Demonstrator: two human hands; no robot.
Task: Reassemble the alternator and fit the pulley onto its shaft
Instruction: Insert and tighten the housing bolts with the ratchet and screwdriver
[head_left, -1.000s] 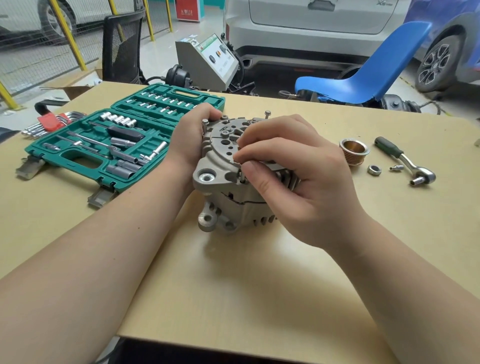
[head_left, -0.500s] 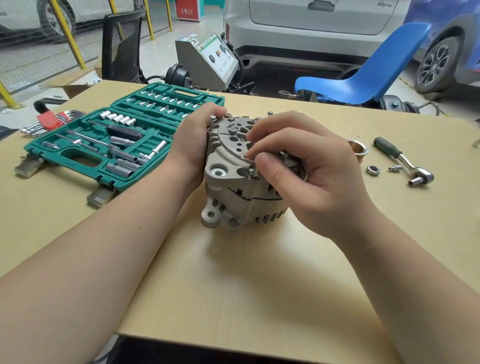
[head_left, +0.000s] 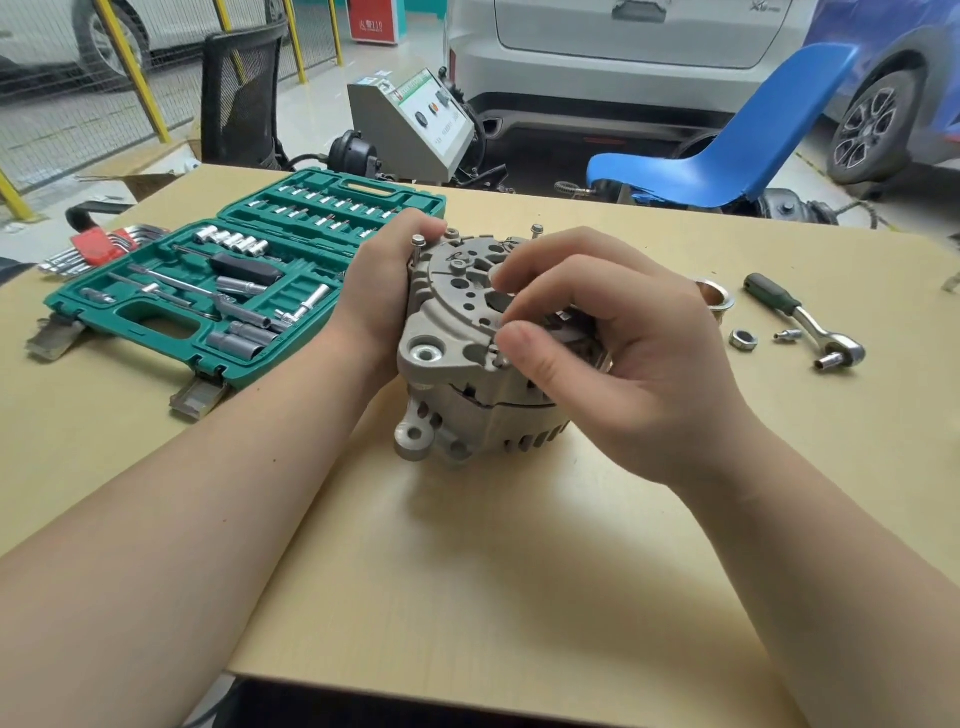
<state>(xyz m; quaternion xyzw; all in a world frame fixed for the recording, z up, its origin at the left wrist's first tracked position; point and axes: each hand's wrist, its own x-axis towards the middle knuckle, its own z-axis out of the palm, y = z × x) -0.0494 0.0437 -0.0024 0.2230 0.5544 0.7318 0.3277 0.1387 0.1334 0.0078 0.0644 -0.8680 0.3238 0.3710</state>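
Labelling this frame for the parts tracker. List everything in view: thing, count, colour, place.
cast-metal alternator: 1, grey, table centre, through-bolts standing proud
open plastic socket-set case: 1, green, table left
hex-key set in red holder: 1, far left
grooved metal pulley: 1, silver, right of alternator
hex nut: 1, silver, beside pulley
small loose bolt: 1, silver, right of nut
green-handled ratchet: 1, far right
plastic chair: 1, blue, behind table
left hand: grips alternator's left side
right hand: fingers pinch a bolt on the housing

Left hand (head_left: 382, 291) curled in a grip; right hand (head_left: 613, 353) pinching, fingers bent.
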